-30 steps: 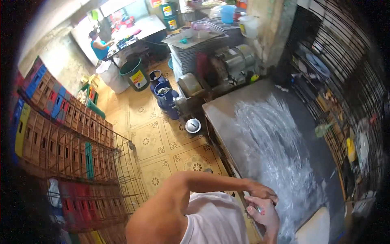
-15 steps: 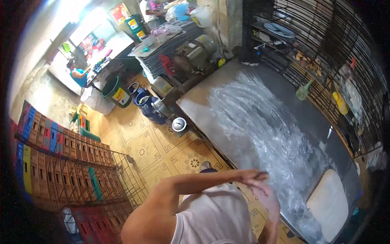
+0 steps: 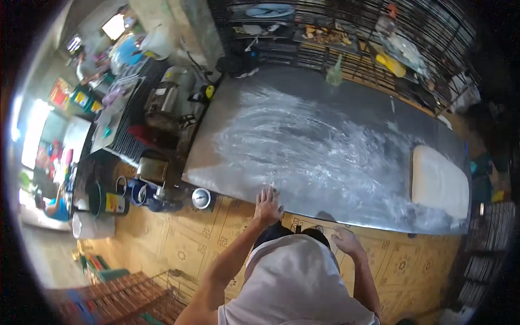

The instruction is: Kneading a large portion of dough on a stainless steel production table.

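Observation:
My left hand [image 3: 267, 205] lies at the near edge of a long dark work table [image 3: 216, 176]. Its fingers are spread on the table top, with nothing held. In front of my body, just off the same edge, my right hand [image 3: 347, 241] hangs with loosely bent fingers and is empty. White flour [image 3: 303, 135] is smeared in long streaks over the table. At the table's right end rests a large pale slab of dough [image 3: 440, 181], smooth and rounded at the corners.
Dark metal racks [image 3: 319, 59] stand behind the table, with a yellow bottle [image 3: 391, 65] and a clear green-tinted container [image 3: 334, 76] near them. A motor-driven machine [image 3: 162, 97], a lidded silver pot [image 3: 201, 198] and blue containers [image 3: 142, 194] are at the left. Crates [image 3: 108, 295] fill the lower left.
My body has turned to face the table, so the dough now lies to the right. My hands, which were together, have parted; the left has come down on the table edge.

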Demonstrator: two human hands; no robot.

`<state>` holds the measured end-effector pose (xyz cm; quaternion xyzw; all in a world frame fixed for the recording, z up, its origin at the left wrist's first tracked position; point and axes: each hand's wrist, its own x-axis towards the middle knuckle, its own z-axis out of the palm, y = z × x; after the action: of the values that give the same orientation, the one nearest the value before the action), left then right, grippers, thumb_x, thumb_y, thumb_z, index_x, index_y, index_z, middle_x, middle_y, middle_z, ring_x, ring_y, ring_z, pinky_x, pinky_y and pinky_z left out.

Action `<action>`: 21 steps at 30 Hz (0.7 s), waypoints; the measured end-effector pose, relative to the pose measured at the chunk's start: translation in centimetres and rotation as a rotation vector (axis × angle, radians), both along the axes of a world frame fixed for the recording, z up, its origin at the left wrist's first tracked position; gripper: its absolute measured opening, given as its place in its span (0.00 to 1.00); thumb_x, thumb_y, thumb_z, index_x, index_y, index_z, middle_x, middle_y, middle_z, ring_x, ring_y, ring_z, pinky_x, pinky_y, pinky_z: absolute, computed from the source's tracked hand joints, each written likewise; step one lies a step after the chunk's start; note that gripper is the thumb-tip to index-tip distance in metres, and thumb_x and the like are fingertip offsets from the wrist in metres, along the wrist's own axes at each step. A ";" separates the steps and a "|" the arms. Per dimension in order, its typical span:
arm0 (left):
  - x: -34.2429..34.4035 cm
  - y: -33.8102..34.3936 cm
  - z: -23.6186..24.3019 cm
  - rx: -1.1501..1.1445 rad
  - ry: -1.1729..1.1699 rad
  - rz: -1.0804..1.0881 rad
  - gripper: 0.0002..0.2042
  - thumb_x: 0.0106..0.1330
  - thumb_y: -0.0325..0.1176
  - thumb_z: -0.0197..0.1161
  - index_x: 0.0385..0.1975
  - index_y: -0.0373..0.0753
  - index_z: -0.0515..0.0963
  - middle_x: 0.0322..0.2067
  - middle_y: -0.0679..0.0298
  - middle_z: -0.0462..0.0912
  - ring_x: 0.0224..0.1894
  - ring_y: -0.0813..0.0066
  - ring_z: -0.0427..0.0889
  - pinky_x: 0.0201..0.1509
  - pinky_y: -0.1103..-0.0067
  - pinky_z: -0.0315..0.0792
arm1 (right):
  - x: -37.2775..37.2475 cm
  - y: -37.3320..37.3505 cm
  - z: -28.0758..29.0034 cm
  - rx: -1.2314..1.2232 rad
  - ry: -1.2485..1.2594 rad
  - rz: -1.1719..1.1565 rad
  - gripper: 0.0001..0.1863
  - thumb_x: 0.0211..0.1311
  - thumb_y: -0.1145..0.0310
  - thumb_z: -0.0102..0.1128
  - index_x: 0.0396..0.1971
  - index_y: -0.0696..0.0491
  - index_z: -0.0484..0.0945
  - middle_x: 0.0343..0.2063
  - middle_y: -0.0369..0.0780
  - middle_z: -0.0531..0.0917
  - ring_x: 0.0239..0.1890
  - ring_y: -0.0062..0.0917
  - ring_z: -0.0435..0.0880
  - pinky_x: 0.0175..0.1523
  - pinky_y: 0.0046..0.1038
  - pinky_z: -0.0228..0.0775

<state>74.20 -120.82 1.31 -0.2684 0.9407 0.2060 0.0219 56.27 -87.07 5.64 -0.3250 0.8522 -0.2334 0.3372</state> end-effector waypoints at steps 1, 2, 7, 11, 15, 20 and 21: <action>-0.1 -0.7 -0.8 0.011 0.000 -0.029 0.36 0.67 0.46 0.64 0.72 0.31 0.66 0.75 0.39 0.60 0.76 0.31 0.57 0.79 0.45 0.52 | 1.1 0.7 -2.4 -0.074 -0.016 -0.033 0.21 0.69 0.60 0.61 0.52 0.61 0.81 0.50 0.53 0.87 0.53 0.39 0.87 0.58 0.40 0.77; -0.2 -1.1 -1.5 -0.007 -0.063 -0.097 0.39 0.68 0.47 0.63 0.73 0.29 0.63 0.76 0.36 0.57 0.75 0.28 0.57 0.79 0.44 0.52 | 1.4 -0.3 -1.9 -0.025 -0.215 -0.040 0.26 0.71 0.51 0.61 0.56 0.59 0.81 0.48 0.56 0.86 0.52 0.50 0.86 0.55 0.43 0.78; 0.1 -2.4 -2.3 0.029 -0.180 -0.267 0.44 0.69 0.53 0.64 0.73 0.23 0.56 0.72 0.23 0.53 0.74 0.17 0.52 0.77 0.41 0.54 | 8.9 5.5 -10.1 -0.129 -0.252 -0.546 0.20 0.71 0.63 0.64 0.57 0.58 0.80 0.33 0.42 0.85 0.34 0.30 0.86 0.40 0.33 0.80; 0.5 -3.2 -1.9 -0.002 -0.142 -0.348 0.41 0.69 0.51 0.63 0.71 0.22 0.63 0.72 0.23 0.56 0.71 0.15 0.59 0.76 0.43 0.58 | 18.7 17.3 -14.7 -0.016 -0.774 -1.167 0.22 0.69 0.58 0.65 0.58 0.52 0.80 0.36 0.39 0.85 0.36 0.27 0.86 0.40 0.34 0.83; 0.2 -3.5 -0.6 0.018 -0.182 -0.396 0.42 0.69 0.52 0.63 0.72 0.22 0.62 0.73 0.23 0.54 0.73 0.16 0.57 0.77 0.44 0.57 | 25.3 19.2 -15.1 0.080 -0.708 -1.069 0.16 0.69 0.57 0.66 0.51 0.49 0.83 0.34 0.36 0.85 0.29 0.25 0.85 0.33 0.33 0.82; 0.1 -3.0 -0.9 -0.013 -0.193 -0.397 0.44 0.70 0.53 0.62 0.74 0.21 0.58 0.75 0.25 0.50 0.75 0.17 0.53 0.79 0.46 0.55 | 23.1 14.0 -12.6 0.076 -0.600 -1.154 0.17 0.69 0.57 0.65 0.47 0.53 0.86 0.28 0.38 0.86 0.29 0.24 0.86 0.31 0.31 0.80; 0.0 -2.9 -0.4 0.015 -0.209 -0.388 0.44 0.70 0.53 0.62 0.74 0.21 0.58 0.75 0.25 0.49 0.75 0.18 0.53 0.79 0.46 0.54 | 22.2 14.0 -12.8 0.007 -0.577 -1.140 0.18 0.69 0.56 0.64 0.49 0.54 0.86 0.27 0.39 0.86 0.29 0.24 0.86 0.31 0.31 0.80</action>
<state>74.19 -123.68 0.94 -0.1020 0.9659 0.1760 0.1604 78.43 -73.09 -7.13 0.2566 0.7670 -0.4515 0.3768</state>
